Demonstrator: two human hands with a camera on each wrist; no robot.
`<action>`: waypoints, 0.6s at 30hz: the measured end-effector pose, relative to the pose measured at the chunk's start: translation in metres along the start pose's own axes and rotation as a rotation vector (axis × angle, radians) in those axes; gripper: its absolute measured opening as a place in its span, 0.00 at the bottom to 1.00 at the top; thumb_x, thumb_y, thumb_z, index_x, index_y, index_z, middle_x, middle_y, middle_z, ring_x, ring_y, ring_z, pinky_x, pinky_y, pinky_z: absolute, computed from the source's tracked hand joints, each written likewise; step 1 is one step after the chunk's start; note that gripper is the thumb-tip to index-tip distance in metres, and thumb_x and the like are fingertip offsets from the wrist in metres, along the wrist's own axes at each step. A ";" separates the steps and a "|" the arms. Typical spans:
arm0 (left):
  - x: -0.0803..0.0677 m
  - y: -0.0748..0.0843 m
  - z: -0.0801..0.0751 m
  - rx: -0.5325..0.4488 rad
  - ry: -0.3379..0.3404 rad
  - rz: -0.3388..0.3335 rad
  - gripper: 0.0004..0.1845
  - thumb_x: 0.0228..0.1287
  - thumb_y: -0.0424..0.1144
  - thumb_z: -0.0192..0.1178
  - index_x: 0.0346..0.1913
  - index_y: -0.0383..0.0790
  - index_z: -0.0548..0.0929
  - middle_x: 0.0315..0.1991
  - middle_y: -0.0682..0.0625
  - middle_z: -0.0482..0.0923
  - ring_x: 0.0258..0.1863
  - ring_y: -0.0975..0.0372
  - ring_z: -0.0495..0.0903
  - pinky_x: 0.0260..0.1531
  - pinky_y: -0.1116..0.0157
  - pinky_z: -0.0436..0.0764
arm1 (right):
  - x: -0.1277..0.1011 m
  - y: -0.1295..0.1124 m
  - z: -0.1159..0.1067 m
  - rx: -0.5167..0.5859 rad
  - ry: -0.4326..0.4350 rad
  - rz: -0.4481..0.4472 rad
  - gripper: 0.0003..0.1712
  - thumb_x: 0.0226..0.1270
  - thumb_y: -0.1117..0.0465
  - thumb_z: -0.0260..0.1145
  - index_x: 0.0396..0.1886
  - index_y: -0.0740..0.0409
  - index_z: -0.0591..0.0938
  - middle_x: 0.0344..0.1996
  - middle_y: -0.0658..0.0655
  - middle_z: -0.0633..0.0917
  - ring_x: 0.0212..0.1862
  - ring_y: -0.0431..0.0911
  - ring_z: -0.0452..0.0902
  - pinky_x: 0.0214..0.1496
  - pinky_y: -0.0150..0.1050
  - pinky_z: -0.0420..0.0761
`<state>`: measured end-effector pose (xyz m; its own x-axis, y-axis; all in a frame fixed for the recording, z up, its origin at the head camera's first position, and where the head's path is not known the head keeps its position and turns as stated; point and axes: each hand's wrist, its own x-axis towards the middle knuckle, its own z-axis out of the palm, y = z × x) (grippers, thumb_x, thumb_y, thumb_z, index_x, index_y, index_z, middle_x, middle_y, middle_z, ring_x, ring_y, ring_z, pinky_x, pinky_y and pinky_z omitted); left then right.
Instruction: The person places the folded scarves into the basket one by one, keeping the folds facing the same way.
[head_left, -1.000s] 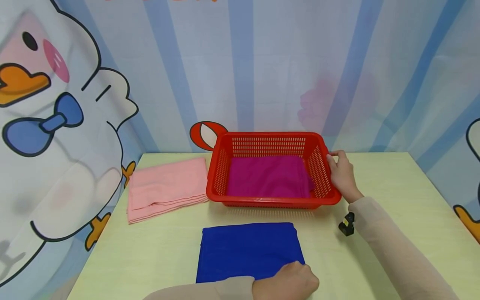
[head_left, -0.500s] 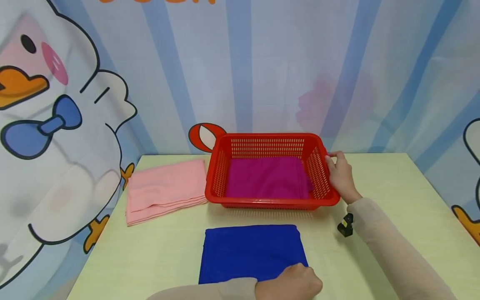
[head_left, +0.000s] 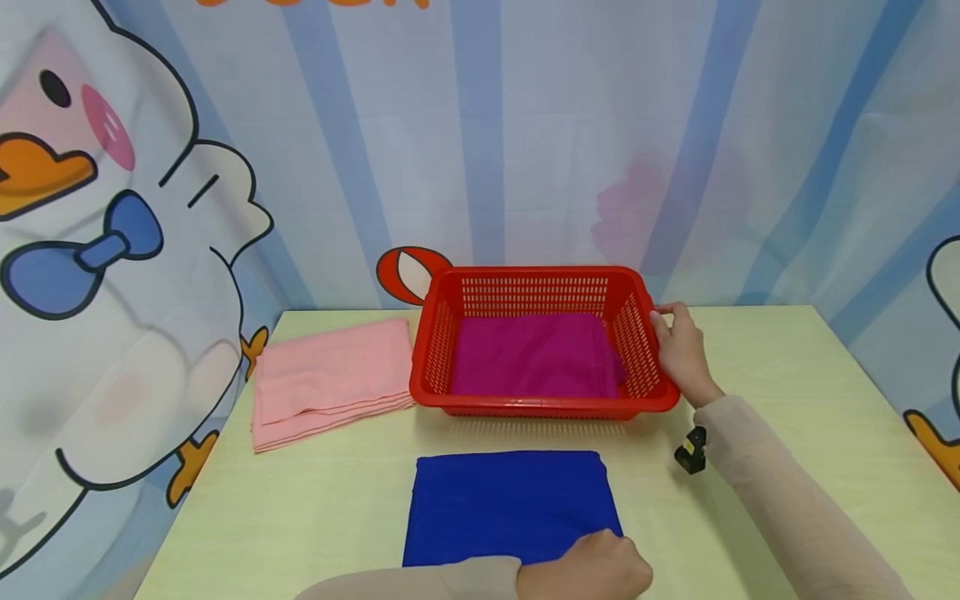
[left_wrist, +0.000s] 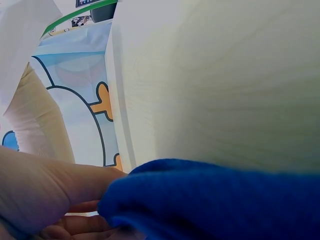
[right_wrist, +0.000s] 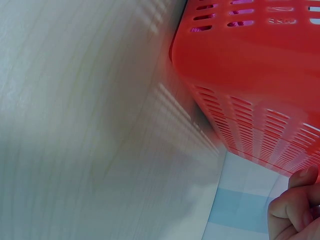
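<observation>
Left hand (head_left: 592, 571): bottom centre of the head view, fingers pinching the near right corner of the blue cloth (head_left: 510, 504), ready to lift it.
Blue cloth: folded flat on the table (head_left: 787, 367), lower middle.
Right hand (head_left: 681, 350): centre right, fingers curled on the basket (head_left: 645, 287) rim, steadying it.
Basket: red, centre, purple cloth (head_left: 536, 354) inside.
Pink cloth (head_left: 330, 379): folded, left of the basket.

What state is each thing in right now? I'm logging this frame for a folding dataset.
blue cloth: folded flat, near edge gripped by left hand.
red basket: upright, right rim held by right hand.
magenta cloth: folded, lying inside the basket.
pink cloth: folded, lying on the table, untouched.
</observation>
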<state>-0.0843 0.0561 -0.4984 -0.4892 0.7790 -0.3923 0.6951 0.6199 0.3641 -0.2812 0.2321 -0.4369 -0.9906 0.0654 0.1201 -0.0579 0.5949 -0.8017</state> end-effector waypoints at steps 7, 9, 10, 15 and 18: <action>0.004 0.002 -0.001 0.055 0.011 0.032 0.09 0.70 0.52 0.62 0.36 0.55 0.87 0.23 0.62 0.77 0.20 0.75 0.71 0.24 0.78 0.74 | -0.001 -0.002 -0.002 0.003 -0.003 -0.008 0.28 0.84 0.49 0.42 0.66 0.70 0.64 0.33 0.69 0.81 0.22 0.43 0.77 0.22 0.37 0.79; 0.000 0.007 -0.007 0.068 0.008 0.033 0.09 0.70 0.51 0.62 0.35 0.54 0.87 0.23 0.62 0.76 0.20 0.75 0.71 0.24 0.78 0.74 | -0.001 -0.002 -0.002 0.003 -0.005 -0.007 0.28 0.84 0.50 0.42 0.66 0.70 0.64 0.33 0.69 0.80 0.22 0.44 0.77 0.22 0.37 0.79; -0.004 0.010 -0.014 0.076 0.006 0.036 0.09 0.71 0.50 0.62 0.34 0.53 0.87 0.22 0.62 0.76 0.20 0.75 0.71 0.24 0.78 0.73 | -0.001 -0.002 -0.002 0.003 -0.004 -0.007 0.28 0.84 0.50 0.42 0.66 0.70 0.64 0.33 0.69 0.80 0.23 0.45 0.77 0.22 0.37 0.79; -0.009 0.013 -0.019 0.070 0.013 0.042 0.10 0.71 0.50 0.61 0.33 0.53 0.86 0.21 0.62 0.75 0.18 0.75 0.70 0.22 0.79 0.72 | -0.001 -0.001 -0.002 0.004 -0.001 -0.006 0.27 0.84 0.50 0.42 0.66 0.69 0.64 0.33 0.69 0.80 0.24 0.48 0.79 0.22 0.37 0.79; 0.001 0.008 -0.005 0.035 0.011 0.031 0.09 0.70 0.53 0.62 0.36 0.55 0.87 0.21 0.63 0.76 0.18 0.75 0.71 0.22 0.79 0.73 | -0.001 0.000 -0.002 0.009 -0.002 -0.005 0.28 0.84 0.50 0.42 0.66 0.69 0.64 0.33 0.69 0.80 0.24 0.48 0.79 0.22 0.37 0.79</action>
<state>-0.0821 0.0621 -0.4919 -0.4733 0.7987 -0.3716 0.7276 0.5922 0.3461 -0.2797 0.2330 -0.4358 -0.9905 0.0604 0.1232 -0.0644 0.5881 -0.8062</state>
